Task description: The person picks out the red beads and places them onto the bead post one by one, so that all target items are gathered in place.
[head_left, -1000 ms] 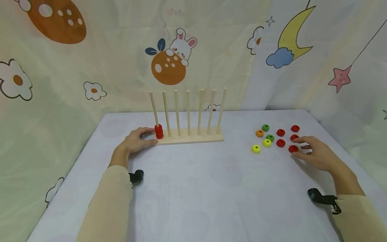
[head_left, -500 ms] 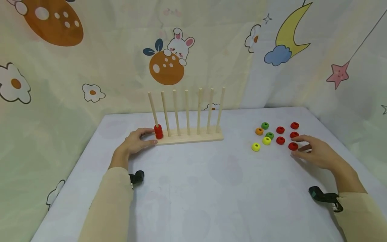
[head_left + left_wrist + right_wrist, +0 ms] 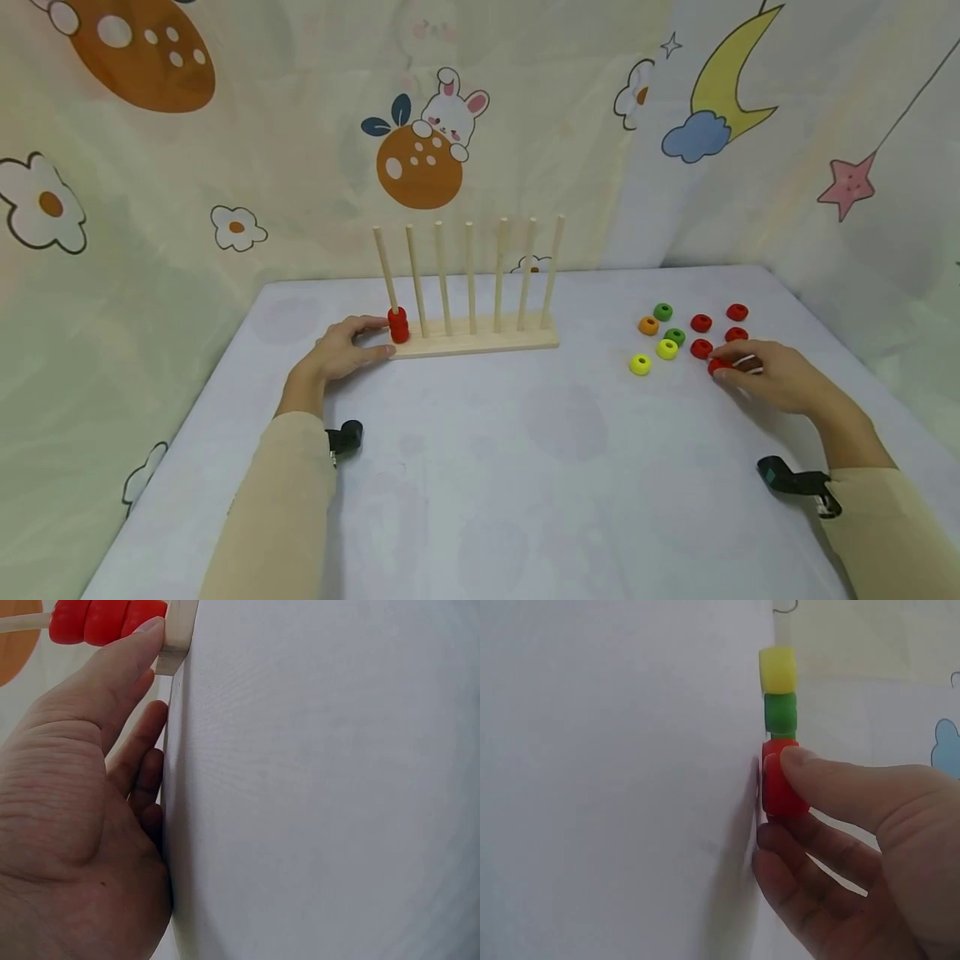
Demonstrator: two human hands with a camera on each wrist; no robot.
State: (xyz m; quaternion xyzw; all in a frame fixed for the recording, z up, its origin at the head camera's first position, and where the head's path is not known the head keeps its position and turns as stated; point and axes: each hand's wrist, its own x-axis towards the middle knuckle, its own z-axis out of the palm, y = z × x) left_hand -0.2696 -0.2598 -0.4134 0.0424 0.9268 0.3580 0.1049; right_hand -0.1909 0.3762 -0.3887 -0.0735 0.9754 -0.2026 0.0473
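A pale wooden peg rack [image 3: 480,340] stands at the back of the table, its upright dowels in a row. Three red beads [image 3: 105,621] are stacked on its leftmost dowel. My left hand [image 3: 343,348] holds the left end of the base, thumb at the front corner and index finger behind. At the right, my right hand [image 3: 776,375] pinches a red bead [image 3: 782,787] between thumb and fingers, low over the tabletop. Around it lie more red beads [image 3: 701,348], plus green beads [image 3: 662,312], yellow beads [image 3: 640,364] and an orange bead [image 3: 648,326].
A white cloth covers the table [image 3: 480,467]. Behind it hangs a printed curtain [image 3: 540,150] with cartoon figures, right at the table's far edge. Each wrist carries a small black camera, one left [image 3: 347,436] and one right [image 3: 783,477].
My right hand has closed its thumb and fingers on the nearest red bead and shifted it slightly left. The left hand keeps its place at the rack.
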